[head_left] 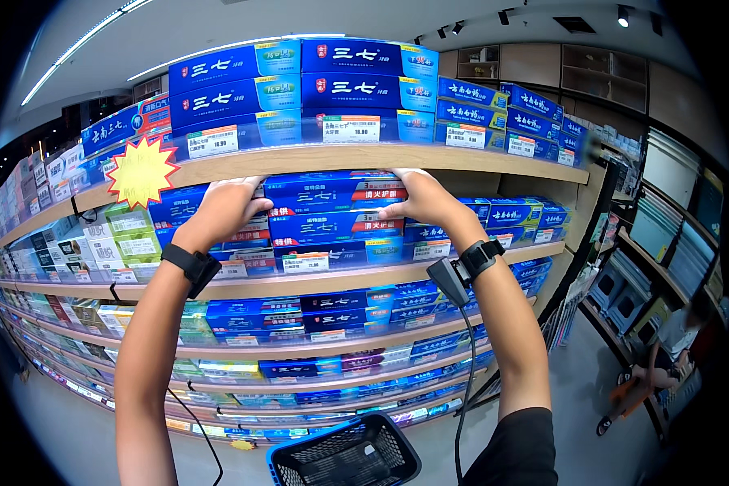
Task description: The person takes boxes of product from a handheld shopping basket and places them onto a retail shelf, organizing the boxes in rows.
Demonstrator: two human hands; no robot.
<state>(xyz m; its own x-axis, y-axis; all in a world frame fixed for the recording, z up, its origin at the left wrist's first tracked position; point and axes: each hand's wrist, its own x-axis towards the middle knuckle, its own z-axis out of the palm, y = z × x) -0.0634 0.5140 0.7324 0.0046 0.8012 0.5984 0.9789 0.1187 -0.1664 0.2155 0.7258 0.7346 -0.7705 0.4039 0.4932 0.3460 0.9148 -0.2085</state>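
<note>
A stack of blue toothpaste boxes (332, 193) with red patches stands on the second shelf, between my hands. My left hand (227, 209) grips the stack's left end, its thumb pointing in at the box. At the right end, my right hand (426, 199) does the same, with its thumb against the box front. The other fingers of both hands reach up and back under the upper shelf board (364, 159), where they are partly hidden. Just below, another blue toothpaste box (336, 228) with a red patch lies in the same stack.
Larger blue toothpaste boxes (352, 91) fill the top shelf, behind price tags and a yellow starburst sign (141, 172). Lower shelves hold more boxed goods. A black shopping basket (344, 452) with a blue rim stands on the floor. A person (664, 356) sits at the far right.
</note>
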